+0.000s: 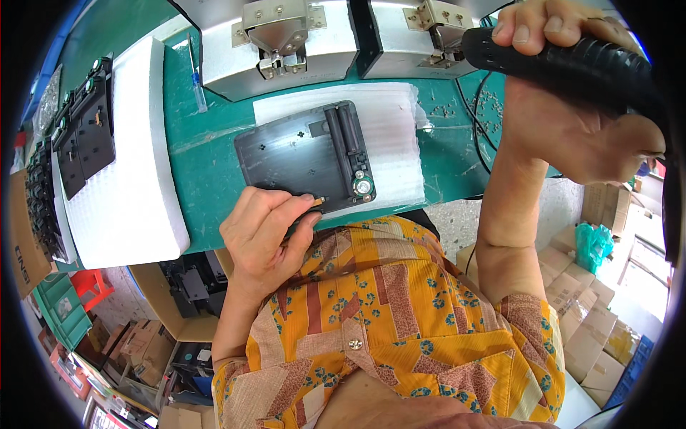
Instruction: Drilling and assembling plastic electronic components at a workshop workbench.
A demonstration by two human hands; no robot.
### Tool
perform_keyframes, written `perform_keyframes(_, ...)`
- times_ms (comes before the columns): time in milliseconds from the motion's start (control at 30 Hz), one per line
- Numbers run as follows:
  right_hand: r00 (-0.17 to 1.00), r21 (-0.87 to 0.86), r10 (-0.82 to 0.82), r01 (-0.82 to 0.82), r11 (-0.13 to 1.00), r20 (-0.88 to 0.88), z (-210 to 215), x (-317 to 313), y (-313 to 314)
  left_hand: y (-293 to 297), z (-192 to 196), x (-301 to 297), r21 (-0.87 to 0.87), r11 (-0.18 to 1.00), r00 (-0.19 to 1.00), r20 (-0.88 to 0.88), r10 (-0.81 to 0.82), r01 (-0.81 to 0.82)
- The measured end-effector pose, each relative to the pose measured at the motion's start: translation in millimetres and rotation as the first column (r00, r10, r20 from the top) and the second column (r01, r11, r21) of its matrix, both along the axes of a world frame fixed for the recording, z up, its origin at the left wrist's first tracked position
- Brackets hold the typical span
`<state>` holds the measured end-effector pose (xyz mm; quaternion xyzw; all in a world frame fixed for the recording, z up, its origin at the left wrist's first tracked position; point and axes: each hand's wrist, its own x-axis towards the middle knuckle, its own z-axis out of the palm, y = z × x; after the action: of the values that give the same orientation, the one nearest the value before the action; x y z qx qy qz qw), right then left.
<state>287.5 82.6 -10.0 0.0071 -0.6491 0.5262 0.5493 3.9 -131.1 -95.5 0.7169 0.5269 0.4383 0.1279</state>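
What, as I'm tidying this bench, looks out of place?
Small metal pieces, apparently screws, lie scattered loose on the green tabletop near a black cable, right of the white foam sheet. They look odd strewn there, rather than gathered in one spot.

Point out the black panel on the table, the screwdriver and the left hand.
Black panel (282,159): head view, on its flat face.
Screwdriver (199,91): head view, on its blue handle.
Left hand (263,227): head view, on its back.

Left hand (261,232) low with fingers (286,209) pinched, right hand (554,129) raised, fingers curled
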Motion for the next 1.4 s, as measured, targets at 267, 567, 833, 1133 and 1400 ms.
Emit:
perform_keyframes(267, 0.998, 0.034, 0.005, -0.007, 0.999, 0.063, 3, 1, -4, 1, 0, 2, 0.011, 1.000, 1.000, 0.006, 0.004, -0.004)
perform_keyframes(567, 0.990, 0.081, 0.023, -0.034, 0.996, 0.139, 15, 10, -29, 1, -1, 4, 0.000, 1.000, 0.999, 0.011, 0.031, -0.031)
perform_keyframes(833, 0.999, 0.155, 0.000, -0.007, 0.988, 0.047, 22, -11, -17, 1, -2, 2, 0.010, 1.000, 1.000, -0.005, 0.027, -0.027)
perform_keyframes(1133, 0.931, -0.057, -0.362, 0.364, 0.930, 0.050, 29, -62, -41, 1, -2, 3, 0.006, 1.000, 1.000, 0.008, 0.013, -0.013)
perform_keyframes(1400, 0.813, 0.030, -0.536, 0.545, 0.838, 0.227, 41, -68, -34, 1, 0, 4, -0.007, 1.000, 1.000, 0.007, 0.018, -0.018)
